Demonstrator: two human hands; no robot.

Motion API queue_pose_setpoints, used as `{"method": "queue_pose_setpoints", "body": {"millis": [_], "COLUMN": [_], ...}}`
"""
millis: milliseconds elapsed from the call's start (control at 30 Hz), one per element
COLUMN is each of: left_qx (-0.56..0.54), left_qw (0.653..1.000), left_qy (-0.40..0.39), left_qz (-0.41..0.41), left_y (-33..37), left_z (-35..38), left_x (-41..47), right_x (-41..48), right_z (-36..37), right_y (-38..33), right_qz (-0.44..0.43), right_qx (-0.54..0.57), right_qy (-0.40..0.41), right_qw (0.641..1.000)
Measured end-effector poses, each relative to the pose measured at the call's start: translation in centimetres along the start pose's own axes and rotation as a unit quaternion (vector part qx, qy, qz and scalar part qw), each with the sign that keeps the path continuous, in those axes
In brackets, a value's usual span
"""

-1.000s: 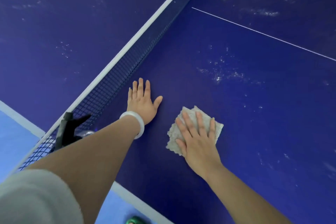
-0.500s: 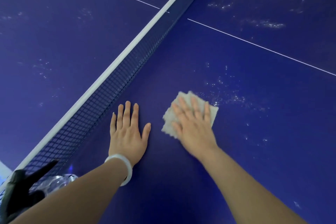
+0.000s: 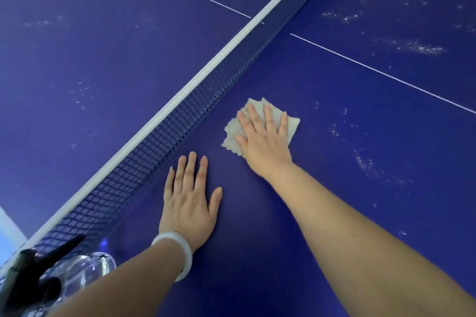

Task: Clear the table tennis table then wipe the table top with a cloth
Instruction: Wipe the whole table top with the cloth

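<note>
Wiping step in hand — right hand [image 3: 265, 141] presses the cloth [image 3: 257, 127] flat, fingers straight and spread, just beside the net [image 3: 180, 121], left hand [image 3: 189, 201] braced open-palmed on the table top [image 3: 360, 162] — next stroke likely toward the white specks [image 3: 365, 162] at right.

The right hand [image 3: 262, 141] has pushed the cloth [image 3: 292, 126] farther up the table. A second ago the cloth lay beside the left wrist. Now it sits past the left hand [image 3: 188, 203] fingertips, closer to the net [image 3: 180, 118].
</note>
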State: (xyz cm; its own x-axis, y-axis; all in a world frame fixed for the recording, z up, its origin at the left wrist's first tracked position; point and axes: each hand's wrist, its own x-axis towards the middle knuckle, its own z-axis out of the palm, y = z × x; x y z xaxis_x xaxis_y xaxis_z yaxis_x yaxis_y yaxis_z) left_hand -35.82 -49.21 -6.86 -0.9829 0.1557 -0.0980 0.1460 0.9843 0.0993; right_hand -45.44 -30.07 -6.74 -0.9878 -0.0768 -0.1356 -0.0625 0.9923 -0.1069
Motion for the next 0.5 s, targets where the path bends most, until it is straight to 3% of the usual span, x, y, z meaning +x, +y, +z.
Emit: {"method": "queue_pose_setpoints", "body": {"millis": [67, 233, 300, 400, 500], "left_qx": [-0.001, 0.001, 0.001, 0.003, 0.002], "left_qw": [1.0, 1.0, 1.0, 1.0, 1.0], "left_qy": [0.002, 0.008, 0.006, 0.002, 0.002], "left_qz": [0.0, 0.004, 0.004, 0.001, 0.0], "left_y": [0.0, 0.0, 0.0, 0.0, 0.1], "left_z": [0.0, 0.0, 0.0, -0.1, -0.1], "left_x": [0.0, 0.0, 0.0, 0.0, 0.0], "right_x": [3.6, 3.2, 1.6, 1.8, 5.8], "right_z": [-1.0, -1.2, -0.5, -0.1, -1.1], "right_y": [1.8, 5.3, 2.7, -1.8, -2.5], "right_qz": [0.024, 0.223, 0.155, -0.035, -0.086], "right_qx": [0.008, 0.029, 0.0, -0.013, -0.008], "right_qy": [-0.006, 0.029, 0.039, 0.018, -0.011], "right_qw": [1.0, 0.974, 0.987, 0.999, 0.996]}}
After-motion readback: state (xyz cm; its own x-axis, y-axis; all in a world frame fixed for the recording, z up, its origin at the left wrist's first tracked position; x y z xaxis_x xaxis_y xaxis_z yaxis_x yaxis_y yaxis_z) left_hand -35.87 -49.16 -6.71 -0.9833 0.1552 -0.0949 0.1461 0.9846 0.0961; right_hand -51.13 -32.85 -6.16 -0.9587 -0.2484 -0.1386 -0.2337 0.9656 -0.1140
